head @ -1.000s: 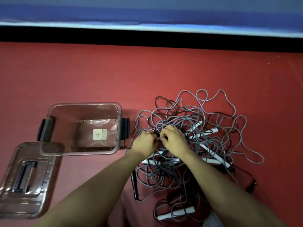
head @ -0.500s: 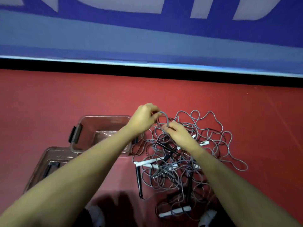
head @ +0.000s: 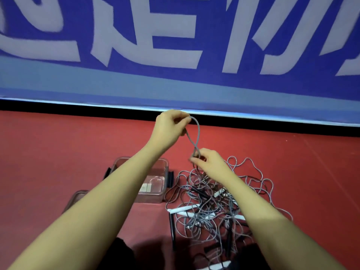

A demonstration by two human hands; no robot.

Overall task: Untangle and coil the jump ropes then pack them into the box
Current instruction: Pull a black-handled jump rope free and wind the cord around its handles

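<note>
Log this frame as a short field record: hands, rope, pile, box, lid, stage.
left hand: raised, pinches top of grey rope loop
right hand: lower, pinches same loop where strands cross
rope pile: tangled on red floor, white and black handles mixed in
box: clear, open, no rope inside
lid: beside box, partly hidden by arm
stage: untangling, nothing packed

Since a second ago the left hand (head: pixel 169 127) has lifted a grey rope loop (head: pixel 196 136) high above the tangle (head: pixel 214 203).
</note>
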